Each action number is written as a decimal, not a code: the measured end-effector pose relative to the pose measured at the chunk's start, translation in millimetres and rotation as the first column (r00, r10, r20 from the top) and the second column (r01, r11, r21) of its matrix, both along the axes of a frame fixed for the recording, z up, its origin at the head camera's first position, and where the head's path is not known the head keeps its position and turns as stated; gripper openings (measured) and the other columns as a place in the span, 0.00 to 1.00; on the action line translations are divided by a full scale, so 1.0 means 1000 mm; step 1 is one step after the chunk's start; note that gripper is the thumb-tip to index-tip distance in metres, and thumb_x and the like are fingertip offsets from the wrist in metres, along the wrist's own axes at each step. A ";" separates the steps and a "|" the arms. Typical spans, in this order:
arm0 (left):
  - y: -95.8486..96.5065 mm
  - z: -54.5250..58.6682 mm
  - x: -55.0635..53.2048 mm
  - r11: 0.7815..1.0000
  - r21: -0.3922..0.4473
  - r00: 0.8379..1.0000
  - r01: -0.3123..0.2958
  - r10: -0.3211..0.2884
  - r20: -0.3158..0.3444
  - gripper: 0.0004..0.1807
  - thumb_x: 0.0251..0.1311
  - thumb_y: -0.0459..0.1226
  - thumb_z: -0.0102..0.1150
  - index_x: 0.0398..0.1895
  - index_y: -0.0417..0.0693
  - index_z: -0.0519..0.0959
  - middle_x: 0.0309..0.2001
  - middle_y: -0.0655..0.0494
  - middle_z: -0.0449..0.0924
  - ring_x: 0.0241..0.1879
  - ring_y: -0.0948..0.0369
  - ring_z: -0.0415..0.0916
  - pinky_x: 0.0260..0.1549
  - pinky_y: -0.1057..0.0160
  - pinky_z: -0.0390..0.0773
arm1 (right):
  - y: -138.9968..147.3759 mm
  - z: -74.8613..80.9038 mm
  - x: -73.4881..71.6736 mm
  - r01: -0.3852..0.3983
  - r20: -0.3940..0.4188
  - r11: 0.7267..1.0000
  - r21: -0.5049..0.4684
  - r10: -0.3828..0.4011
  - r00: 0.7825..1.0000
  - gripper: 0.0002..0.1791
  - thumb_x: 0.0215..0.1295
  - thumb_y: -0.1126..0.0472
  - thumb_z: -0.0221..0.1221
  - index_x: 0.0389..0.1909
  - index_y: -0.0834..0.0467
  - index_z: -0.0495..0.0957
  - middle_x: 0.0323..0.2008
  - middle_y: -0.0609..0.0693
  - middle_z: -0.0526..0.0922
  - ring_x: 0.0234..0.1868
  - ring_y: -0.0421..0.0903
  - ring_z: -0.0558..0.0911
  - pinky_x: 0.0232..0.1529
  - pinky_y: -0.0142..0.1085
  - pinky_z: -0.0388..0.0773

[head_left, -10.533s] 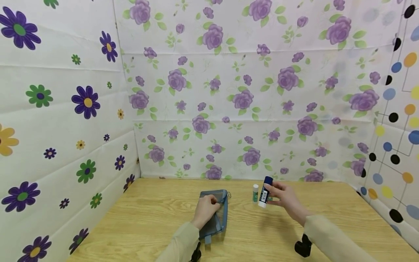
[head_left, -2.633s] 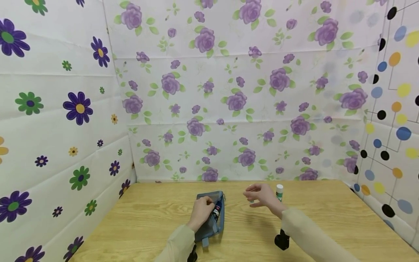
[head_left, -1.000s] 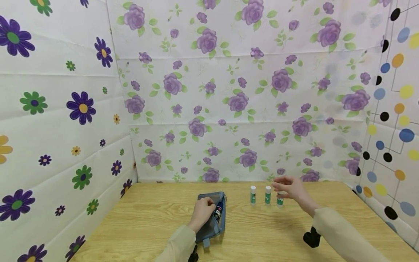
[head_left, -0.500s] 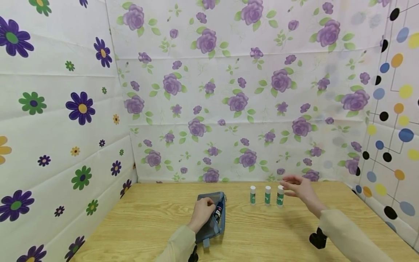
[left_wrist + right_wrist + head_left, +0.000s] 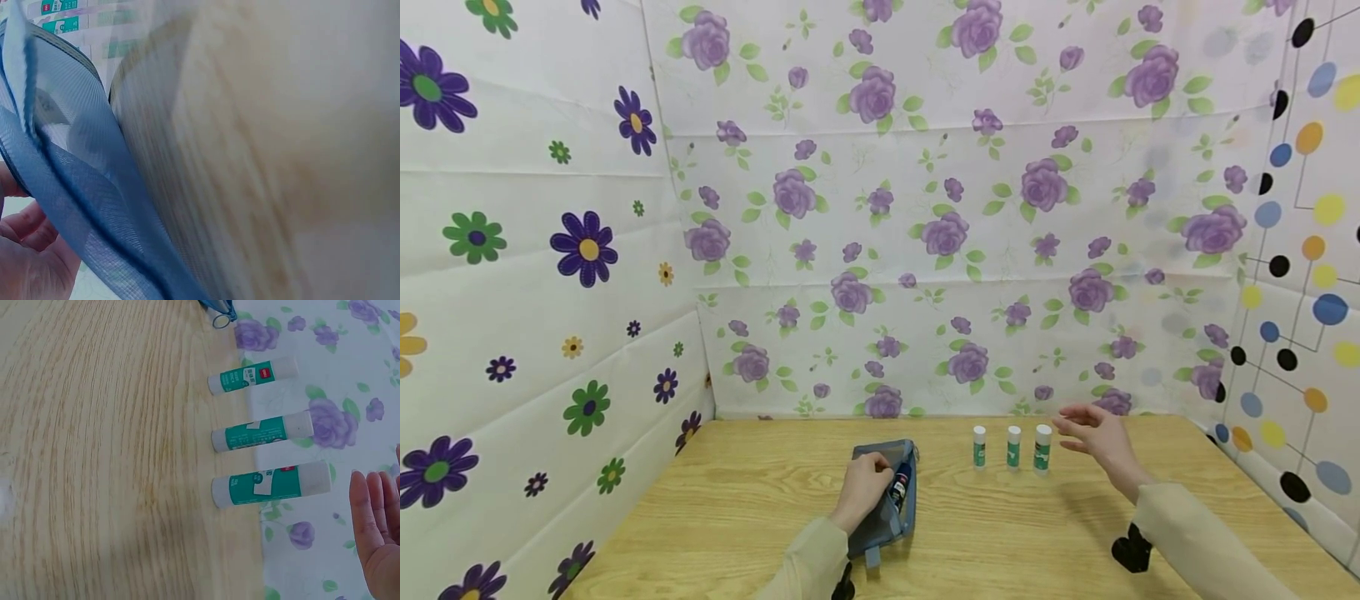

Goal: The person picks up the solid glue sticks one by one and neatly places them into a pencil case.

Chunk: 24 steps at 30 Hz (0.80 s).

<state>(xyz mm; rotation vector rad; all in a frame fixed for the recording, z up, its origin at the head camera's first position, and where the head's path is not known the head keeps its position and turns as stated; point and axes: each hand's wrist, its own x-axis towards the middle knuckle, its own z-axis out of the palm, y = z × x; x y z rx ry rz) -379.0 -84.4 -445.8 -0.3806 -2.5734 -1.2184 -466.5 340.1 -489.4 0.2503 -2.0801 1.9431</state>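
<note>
Three glue sticks (image 5: 1013, 451) are lined upright on the far side, right of the blue pouch (image 5: 872, 533), which is gripped by the left hand (image 5: 865, 486). Nothing is held by the right hand (image 5: 1102, 440) beside them; arranging seems finished, so one stick should probably be pinched next.

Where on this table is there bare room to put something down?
The tabletop is bare left of the pouch and between the pouch and the three glue sticks. The right end, past the right hand, looks bare too. It's crowded at the pouch, gripped by the left hand with a dark tube inside, and at the glue-stick row beside the right hand.
</note>
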 end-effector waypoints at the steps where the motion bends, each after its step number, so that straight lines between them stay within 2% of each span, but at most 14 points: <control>1: 0.000 0.000 0.000 1.000 0.001 1.000 -0.001 0.001 0.000 0.05 0.52 0.30 0.51 0.29 0.39 0.78 0.24 0.56 0.73 0.21 0.61 0.67 0.21 0.61 0.68 | 0.002 -0.004 -0.004 0.001 -0.002 1.000 -0.009 -0.001 1.000 0.28 0.56 0.53 0.62 0.53 0.64 0.69 0.43 0.59 0.74 0.41 0.53 0.77 0.35 0.44 0.75; 2: 0.000 0.000 0.000 1.000 0.000 1.000 -0.001 0.001 0.000 0.05 0.52 0.30 0.51 0.29 0.39 0.78 0.24 0.56 0.73 0.21 0.61 0.67 0.21 0.61 0.68 | 0.004 -0.011 -0.012 0.040 0.011 0.999 -0.007 -0.040 0.999 0.31 0.53 0.51 0.63 0.54 0.63 0.69 0.43 0.59 0.74 0.41 0.53 0.77 0.34 0.43 0.76; 3: 0.000 0.000 0.000 1.000 -0.001 1.000 -0.003 0.003 -0.001 0.05 0.52 0.30 0.51 0.29 0.39 0.78 0.24 0.56 0.73 0.21 0.61 0.67 0.21 0.61 0.68 | 0.004 -0.012 -0.012 0.046 0.011 0.999 -0.017 -0.045 0.999 0.32 0.53 0.50 0.63 0.55 0.64 0.68 0.44 0.60 0.74 0.41 0.53 0.77 0.33 0.44 0.76; 11: 0.000 0.000 0.000 1.000 -0.004 1.000 -0.005 0.005 0.001 0.05 0.52 0.30 0.51 0.28 0.40 0.78 0.24 0.57 0.73 0.21 0.61 0.67 0.21 0.61 0.68 | -0.001 -0.010 -0.001 0.057 -0.005 0.998 -0.031 -0.057 0.998 0.32 0.53 0.50 0.63 0.54 0.65 0.68 0.44 0.59 0.75 0.42 0.50 0.78 0.34 0.43 0.76; 13: 0.000 0.000 0.000 1.000 -0.003 1.000 -0.003 0.003 0.000 0.05 0.52 0.30 0.52 0.29 0.40 0.78 0.24 0.56 0.73 0.21 0.61 0.67 0.21 0.61 0.68 | -0.004 -0.005 0.007 0.044 -0.006 0.999 -0.029 -0.044 0.999 0.30 0.54 0.51 0.63 0.53 0.64 0.69 0.43 0.58 0.75 0.42 0.48 0.78 0.35 0.42 0.76; 17: 0.000 -0.001 -0.001 1.000 0.002 1.000 0.001 -0.001 -0.001 0.05 0.52 0.30 0.52 0.29 0.39 0.78 0.24 0.56 0.73 0.22 0.61 0.67 0.22 0.61 0.68 | -0.013 0.013 0.029 -0.041 -0.039 0.998 -0.054 0.039 0.998 0.23 0.56 0.57 0.62 0.50 0.64 0.72 0.42 0.57 0.75 0.42 0.48 0.77 0.37 0.41 0.75; 19: 0.000 -0.001 -0.001 1.000 0.005 1.000 0.004 -0.004 -0.004 0.06 0.52 0.30 0.51 0.29 0.39 0.78 0.24 0.56 0.73 0.22 0.61 0.67 0.22 0.61 0.68 | -0.017 0.017 0.035 -0.078 -0.061 0.994 -0.077 0.073 0.995 0.20 0.57 0.60 0.61 0.49 0.65 0.72 0.42 0.59 0.74 0.42 0.49 0.77 0.37 0.42 0.75; 21: 0.000 -0.001 -0.001 1.000 0.003 1.000 0.003 -0.003 -0.009 0.06 0.52 0.30 0.52 0.30 0.39 0.78 0.24 0.56 0.73 0.22 0.61 0.67 0.22 0.61 0.68 | -0.017 0.014 0.034 -0.075 -0.060 0.994 -0.081 0.071 0.996 0.20 0.56 0.60 0.62 0.48 0.63 0.73 0.42 0.58 0.74 0.42 0.48 0.77 0.38 0.40 0.75; 24: 0.000 -0.001 -0.001 1.000 -0.002 1.000 -0.003 0.003 -0.019 0.05 0.52 0.30 0.52 0.29 0.39 0.78 0.24 0.57 0.73 0.22 0.61 0.68 0.22 0.61 0.69 | -0.016 0.002 0.023 -0.036 -0.040 0.998 -0.055 0.034 0.999 0.26 0.55 0.57 0.62 0.52 0.65 0.70 0.45 0.58 0.73 0.43 0.47 0.77 0.39 0.38 0.74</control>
